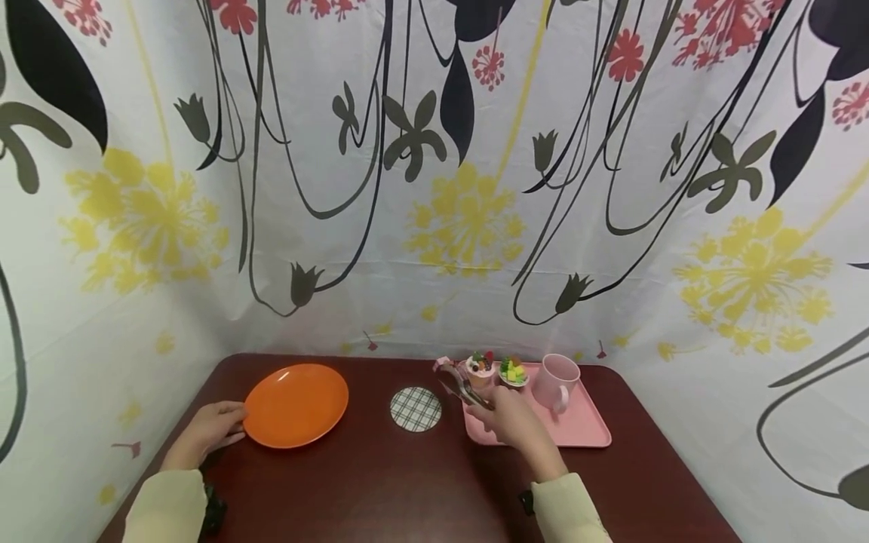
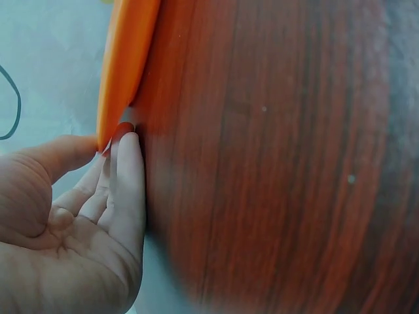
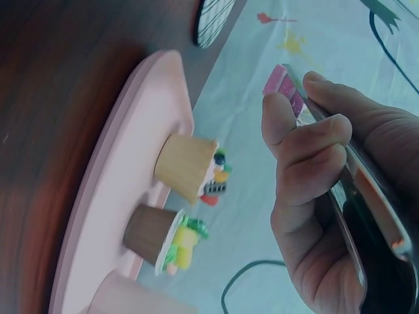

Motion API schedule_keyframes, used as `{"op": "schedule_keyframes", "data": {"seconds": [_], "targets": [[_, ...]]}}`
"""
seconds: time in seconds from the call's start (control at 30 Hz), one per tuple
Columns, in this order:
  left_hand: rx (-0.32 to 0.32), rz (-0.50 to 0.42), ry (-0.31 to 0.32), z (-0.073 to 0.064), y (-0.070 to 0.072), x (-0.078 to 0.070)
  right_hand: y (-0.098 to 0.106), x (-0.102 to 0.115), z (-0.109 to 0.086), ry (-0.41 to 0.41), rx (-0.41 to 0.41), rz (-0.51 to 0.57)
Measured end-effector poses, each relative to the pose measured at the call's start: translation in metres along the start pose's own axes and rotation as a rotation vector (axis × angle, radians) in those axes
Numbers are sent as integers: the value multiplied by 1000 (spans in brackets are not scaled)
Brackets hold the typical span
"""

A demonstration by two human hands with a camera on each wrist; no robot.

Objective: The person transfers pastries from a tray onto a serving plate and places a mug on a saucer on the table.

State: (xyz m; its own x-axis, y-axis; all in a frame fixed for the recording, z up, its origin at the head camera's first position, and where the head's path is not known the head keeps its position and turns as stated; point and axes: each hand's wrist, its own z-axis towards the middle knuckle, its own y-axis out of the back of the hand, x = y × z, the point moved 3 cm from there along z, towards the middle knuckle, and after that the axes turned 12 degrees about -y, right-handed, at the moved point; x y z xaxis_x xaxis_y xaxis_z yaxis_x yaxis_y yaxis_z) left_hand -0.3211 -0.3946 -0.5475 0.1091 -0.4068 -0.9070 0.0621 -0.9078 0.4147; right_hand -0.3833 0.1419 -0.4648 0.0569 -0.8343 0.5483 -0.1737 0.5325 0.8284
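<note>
At the left, an orange plate (image 1: 296, 406) lies on the dark table. My left hand (image 1: 212, 430) pinches its near-left rim, the thumb (image 2: 75, 154) at the edge and the fingers under it. My right hand (image 1: 512, 418) grips metal tongs (image 1: 467, 391) above the left side of the pink tray (image 1: 584, 431). A small pink layered cake piece (image 3: 283, 88) sits between the tong tips, raised over the tray. Below stand two toy dessert cups, a tan one (image 3: 185, 163) with berries and a brown one (image 3: 150, 232) with yellow and green fruit.
A pink mug (image 1: 557, 381) stands on the tray, right of the dessert cups. Between plate and tray lies a round checked coaster (image 1: 416, 409). A flower-printed cloth (image 1: 353, 317) hangs behind and beside the brown table (image 1: 360, 490).
</note>
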Motion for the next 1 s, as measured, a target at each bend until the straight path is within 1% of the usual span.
{"op": "schedule_keyframes", "data": {"seconds": [0.23, 0.3, 0.47, 0.53, 0.67, 0.77, 1.0], "targets": [[5, -14, -6, 4, 0, -1, -12, 20, 9, 78, 40, 41], [0, -20, -2, 6, 1, 0, -17, 28, 11, 117, 43, 36], [-4, -21, -1, 3, 3, 3, -31, 52, 17, 218, 31, 9], [-3, -22, -3, 1, 3, 3, -37, 60, 18, 238, 34, 15], [-11, -27, 8, -2, 1, 4, -50, 73, 19, 246, 60, 32], [-21, -30, 17, -2, 0, 4, -60, 82, 18, 229, 79, 34], [-44, -33, 6, 2, -4, 5, -84, 99, 22, 221, 55, -3]]}}
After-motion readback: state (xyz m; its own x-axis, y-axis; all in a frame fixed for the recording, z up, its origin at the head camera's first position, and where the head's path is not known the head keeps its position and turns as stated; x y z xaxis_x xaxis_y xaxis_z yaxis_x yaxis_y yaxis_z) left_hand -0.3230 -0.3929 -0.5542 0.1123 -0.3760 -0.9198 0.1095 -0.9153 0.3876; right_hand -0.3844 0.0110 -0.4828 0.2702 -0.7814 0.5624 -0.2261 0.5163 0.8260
